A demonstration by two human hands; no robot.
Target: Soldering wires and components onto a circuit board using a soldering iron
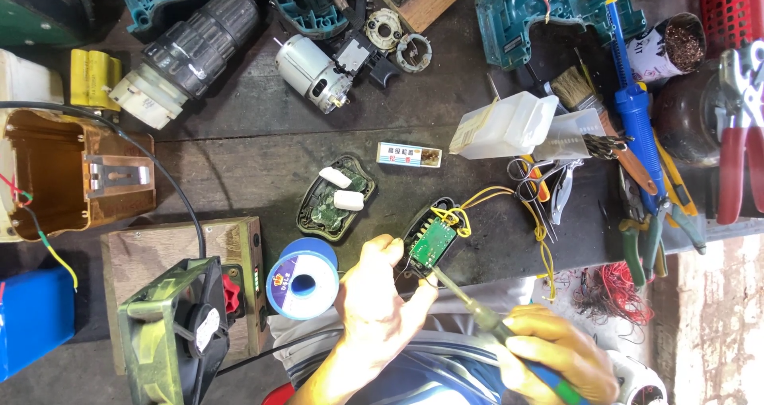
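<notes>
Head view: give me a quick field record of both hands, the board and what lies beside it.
left hand: steadies the small black case holding a green circuit board
right hand: grips a screwdriver, tip at the board's near edge
wires: yellow wires run from the board
beside it: blue solder spool; second open case half
surface: dark workbench
</notes>
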